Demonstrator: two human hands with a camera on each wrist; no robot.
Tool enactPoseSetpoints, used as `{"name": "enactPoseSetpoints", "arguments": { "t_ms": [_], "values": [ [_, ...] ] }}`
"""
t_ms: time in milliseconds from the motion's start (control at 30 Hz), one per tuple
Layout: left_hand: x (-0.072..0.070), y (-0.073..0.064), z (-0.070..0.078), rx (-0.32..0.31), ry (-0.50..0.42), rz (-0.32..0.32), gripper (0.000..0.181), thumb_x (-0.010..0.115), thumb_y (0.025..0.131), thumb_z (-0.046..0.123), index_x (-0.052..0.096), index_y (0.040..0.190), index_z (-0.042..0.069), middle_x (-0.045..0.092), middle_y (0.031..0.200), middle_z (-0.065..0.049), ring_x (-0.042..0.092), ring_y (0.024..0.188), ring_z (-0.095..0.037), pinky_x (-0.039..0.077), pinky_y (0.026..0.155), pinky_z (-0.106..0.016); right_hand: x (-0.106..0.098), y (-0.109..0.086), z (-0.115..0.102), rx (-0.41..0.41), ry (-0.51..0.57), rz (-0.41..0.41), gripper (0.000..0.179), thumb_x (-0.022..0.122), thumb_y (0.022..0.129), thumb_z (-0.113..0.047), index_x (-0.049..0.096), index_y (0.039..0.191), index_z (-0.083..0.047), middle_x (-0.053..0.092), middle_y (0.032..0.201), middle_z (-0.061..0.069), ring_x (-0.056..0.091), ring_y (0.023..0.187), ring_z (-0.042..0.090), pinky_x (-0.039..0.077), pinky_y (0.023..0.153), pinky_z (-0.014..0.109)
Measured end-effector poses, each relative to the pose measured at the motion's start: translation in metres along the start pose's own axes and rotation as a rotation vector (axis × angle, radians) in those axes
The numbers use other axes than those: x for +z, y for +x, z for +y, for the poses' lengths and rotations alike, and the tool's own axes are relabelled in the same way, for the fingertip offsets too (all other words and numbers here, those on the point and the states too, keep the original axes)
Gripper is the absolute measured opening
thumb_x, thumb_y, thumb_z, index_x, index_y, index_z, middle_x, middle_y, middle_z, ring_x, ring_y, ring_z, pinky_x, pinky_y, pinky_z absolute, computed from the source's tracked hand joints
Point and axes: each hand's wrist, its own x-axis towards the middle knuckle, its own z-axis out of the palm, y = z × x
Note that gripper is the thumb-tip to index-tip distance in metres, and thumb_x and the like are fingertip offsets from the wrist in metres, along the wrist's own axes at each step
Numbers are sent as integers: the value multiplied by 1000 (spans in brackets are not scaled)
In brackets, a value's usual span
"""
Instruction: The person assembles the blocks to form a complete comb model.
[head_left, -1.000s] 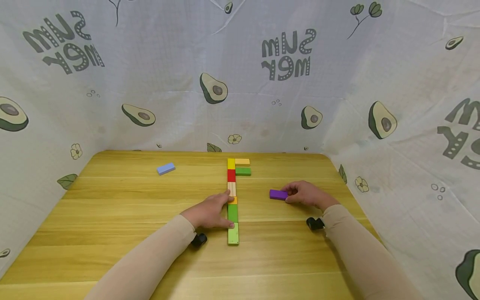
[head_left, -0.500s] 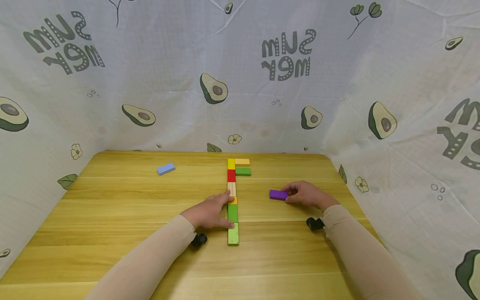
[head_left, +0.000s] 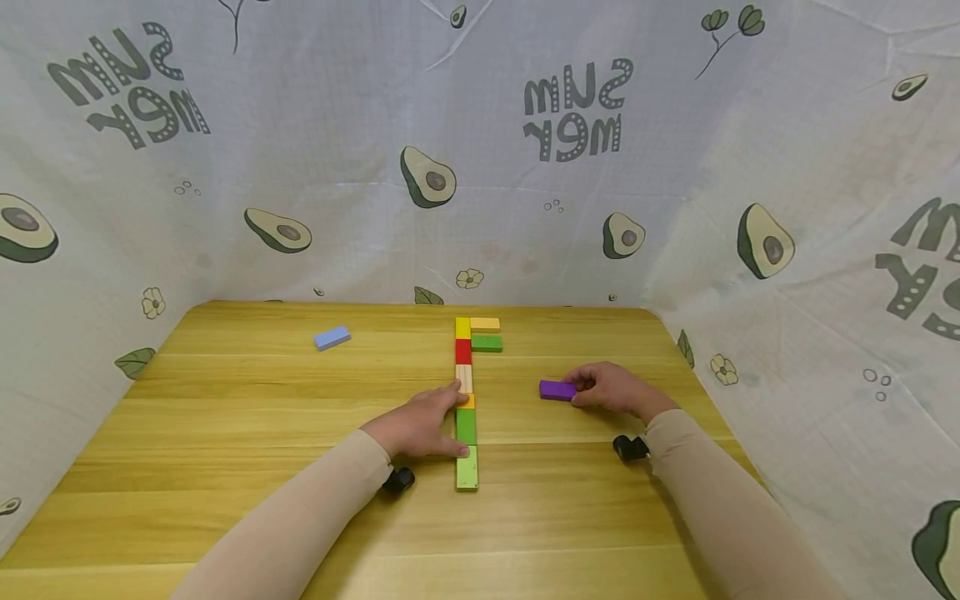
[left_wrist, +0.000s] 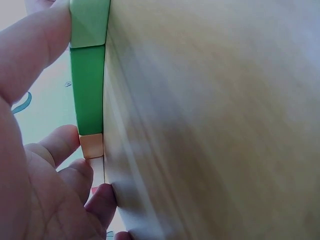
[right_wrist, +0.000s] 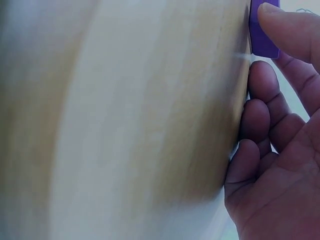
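Observation:
A straight row of coloured blocks runs away from me down the middle of the table. Its near end is a light green block [head_left: 467,471], followed by a green block [head_left: 466,427], an orange block [head_left: 467,402], a pale wooden block [head_left: 464,377], a red block [head_left: 462,352] and a yellow block [head_left: 462,327]. My left hand [head_left: 422,423] rests against the row's left side, thumb on the light green block and fingertips around the orange and pale ones. To the right, my right hand [head_left: 611,389] pinches the right end of a purple block [head_left: 557,390] lying on the table.
At the row's far end, a light orange block [head_left: 485,324] and another green block [head_left: 487,343] stick out to the right. A light blue block [head_left: 332,337] lies alone at the back left. A printed cloth [head_left: 517,242] hangs behind the wooden table [head_left: 225,433].

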Motion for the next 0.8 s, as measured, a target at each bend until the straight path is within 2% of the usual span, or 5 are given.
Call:
{"name": "enactPoseSetpoints", "arguments": {
  "t_ms": [400,567,800],
  "values": [
    [0,-1,1,-4,-4,-1,90,85,88,45,41,161,17,19,177,-7,24,161,-36,27,131,-51,-2,6,-4,-32,-65,19,36,76,94,-16,73,127,-4,74,112,9,61,98,20,49,87,34],
    [-1,-1,1,0,-2,0,89,86,88,44,42,161,16,19,177,-7,24,162,-36,26,131,-51,-1,12,-17,-14,-80,24,38,73,95,-19,72,130,-7,73,116,9,60,99,21,49,87,35],
    [-1,0,1,6,4,1,90,86,88,44,42,161,16,19,177,-8,25,161,-36,26,131,-50,3,30,-39,-3,-89,35,38,72,96,-19,71,132,-7,72,118,9,61,103,23,51,94,40]
  ]
}}
